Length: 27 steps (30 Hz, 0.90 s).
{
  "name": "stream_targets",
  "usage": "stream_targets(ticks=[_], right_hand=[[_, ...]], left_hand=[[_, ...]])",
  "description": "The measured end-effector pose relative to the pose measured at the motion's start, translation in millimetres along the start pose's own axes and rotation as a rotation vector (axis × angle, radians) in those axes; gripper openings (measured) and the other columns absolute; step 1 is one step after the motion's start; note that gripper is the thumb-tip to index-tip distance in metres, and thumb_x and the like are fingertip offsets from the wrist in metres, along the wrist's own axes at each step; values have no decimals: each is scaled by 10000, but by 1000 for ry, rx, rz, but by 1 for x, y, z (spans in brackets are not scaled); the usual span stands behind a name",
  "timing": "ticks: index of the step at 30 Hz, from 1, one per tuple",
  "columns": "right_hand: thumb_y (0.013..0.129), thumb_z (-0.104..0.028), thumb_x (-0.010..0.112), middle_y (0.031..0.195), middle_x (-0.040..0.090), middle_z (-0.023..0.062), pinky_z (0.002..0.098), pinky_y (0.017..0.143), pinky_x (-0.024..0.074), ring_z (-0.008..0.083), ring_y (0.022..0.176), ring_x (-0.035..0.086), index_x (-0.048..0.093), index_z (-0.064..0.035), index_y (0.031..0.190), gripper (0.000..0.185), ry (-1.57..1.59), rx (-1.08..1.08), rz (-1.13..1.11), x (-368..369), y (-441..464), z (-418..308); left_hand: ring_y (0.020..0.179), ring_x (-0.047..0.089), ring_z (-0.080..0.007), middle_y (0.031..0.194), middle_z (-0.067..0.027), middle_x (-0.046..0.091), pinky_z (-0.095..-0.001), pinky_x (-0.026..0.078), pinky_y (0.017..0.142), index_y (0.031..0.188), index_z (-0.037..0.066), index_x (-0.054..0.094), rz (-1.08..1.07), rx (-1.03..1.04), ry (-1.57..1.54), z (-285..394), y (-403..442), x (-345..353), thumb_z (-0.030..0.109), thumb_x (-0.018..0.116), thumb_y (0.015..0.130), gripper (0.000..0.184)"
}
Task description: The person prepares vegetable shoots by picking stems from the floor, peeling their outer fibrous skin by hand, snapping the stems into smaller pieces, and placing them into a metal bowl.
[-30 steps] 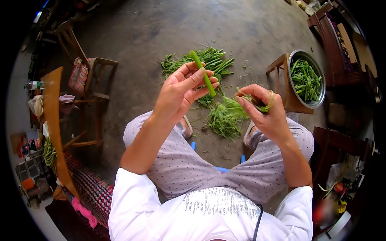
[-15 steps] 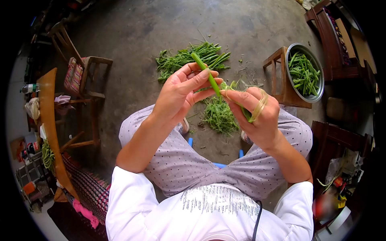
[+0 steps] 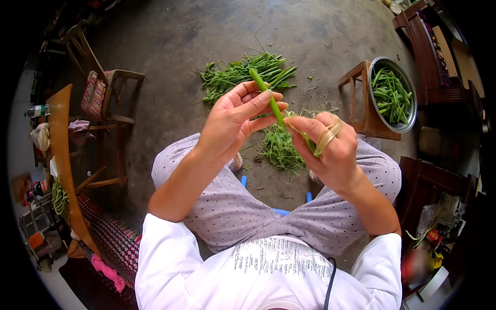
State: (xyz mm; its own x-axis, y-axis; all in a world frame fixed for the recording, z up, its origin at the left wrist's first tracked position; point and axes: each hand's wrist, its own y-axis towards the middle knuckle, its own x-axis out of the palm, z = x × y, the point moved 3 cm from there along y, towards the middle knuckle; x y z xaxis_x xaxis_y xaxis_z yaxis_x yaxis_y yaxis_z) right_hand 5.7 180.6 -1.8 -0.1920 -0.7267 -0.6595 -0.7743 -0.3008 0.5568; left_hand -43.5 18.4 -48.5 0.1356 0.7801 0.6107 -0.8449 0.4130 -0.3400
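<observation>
Between the thumb and fingers of my left hand (image 3: 235, 116) is a thick green stalk (image 3: 260, 80), tilted with its upper end to the left. My right hand (image 3: 328, 147) pinches at the stalk's lower end, and pale green peelings (image 3: 329, 136) loop around its fingers. Beyond my hands, a pile of leafy stalks (image 3: 227, 80) lies on the floor. Nearer my feet sits a heap of thin green trimmings (image 3: 281, 150), partly hidden by my right hand.
A metal basin (image 3: 412, 118) of cut green stalks stands on a wooden stool (image 3: 373, 126) at the right. To the left are a wooden chair (image 3: 124, 75) and a wooden table edge (image 3: 61, 134). Dark wooden furniture (image 3: 434, 98) stands at the far right.
My right hand has moved left to the lower end of the stalk, where it was apart from it a second ago. The peelings now hang more visibly around its fingers.
</observation>
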Motion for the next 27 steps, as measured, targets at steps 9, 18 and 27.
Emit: stream_targets(ticks=[9, 18, 27], right_hand=[[743, -21, 692, 795, 656, 138, 308, 585, 492, 247, 664, 640, 651, -18, 884, 147, 123, 298, 125, -9, 6, 20], [858, -119, 654, 647, 569, -37, 170, 416, 313, -3, 504, 448, 679, -36, 942, 121, 328, 541, 311, -46, 12, 55], [726, -17, 717, 726, 638, 107, 284, 541, 467, 230, 607, 609, 669, -39, 869, 152, 223, 256, -94, -11, -1, 10]], left_hand=[[952, 630, -210, 1063, -144, 603, -329, 533, 831, 1203, 7, 470, -110, -135, 100, -2, -6, 6, 141, 596, 893, 361], [957, 619, -218, 1067, -150, 587, -326, 539, 837, 1224, -10, 453, -99, -116, -37, -1, -7, 2, 97, 576, 896, 366], [982, 615, -244, 1099, -169, 570, -335, 542, 834, 1241, -17, 416, -69, -21, -13, 6, -5, 2, 75, 545, 906, 371]])
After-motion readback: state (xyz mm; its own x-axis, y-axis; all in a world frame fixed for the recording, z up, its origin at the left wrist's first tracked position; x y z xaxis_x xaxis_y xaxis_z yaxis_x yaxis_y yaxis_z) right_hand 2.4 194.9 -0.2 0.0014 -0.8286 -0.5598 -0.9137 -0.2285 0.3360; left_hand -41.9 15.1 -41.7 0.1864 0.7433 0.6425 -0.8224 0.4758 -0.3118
